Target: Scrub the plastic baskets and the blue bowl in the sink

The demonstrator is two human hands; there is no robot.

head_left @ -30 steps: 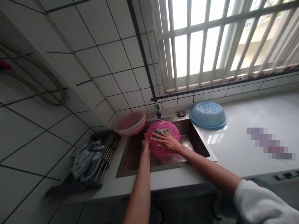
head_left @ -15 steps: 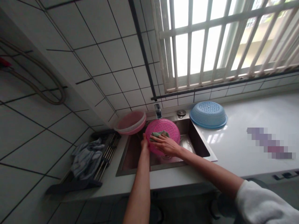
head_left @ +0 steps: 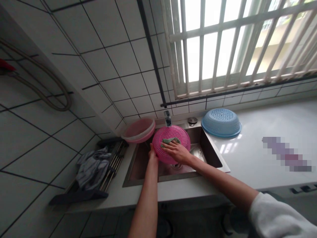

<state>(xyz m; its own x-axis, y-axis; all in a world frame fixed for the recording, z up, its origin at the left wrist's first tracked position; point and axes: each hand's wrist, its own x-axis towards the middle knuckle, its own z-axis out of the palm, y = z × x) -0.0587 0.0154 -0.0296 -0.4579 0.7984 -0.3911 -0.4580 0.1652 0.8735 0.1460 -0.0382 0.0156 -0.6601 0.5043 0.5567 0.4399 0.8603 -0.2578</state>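
Over the steel sink (head_left: pixel 210 155) a magenta perforated colander (head_left: pixel 164 135) is held upside down, its domed outside toward me. My left hand (head_left: pixel 153 154) grips its near left rim, fingers closed round the edge. My right hand (head_left: pixel 176 151) lies flat on the dome and presses a small green cloth (head_left: pixel 168 141) against it, fingers stretched over the cloth. The tap (head_left: pixel 167 118) stands just behind the colander.
A pink basin (head_left: pixel 138 129) sits at the sink's back left corner. A blue colander (head_left: pixel 221 122) lies upside down on the white counter (head_left: pixel 260 132) to the right. A dish rack with a grey rag (head_left: pixel 92 167) is on the left. Tiled walls and a barred window surround the sink.
The colander has risen slightly and tilted a little toward the left. My right hand and the cloth shifted a bit across the dome; my left hand stays on the rim.
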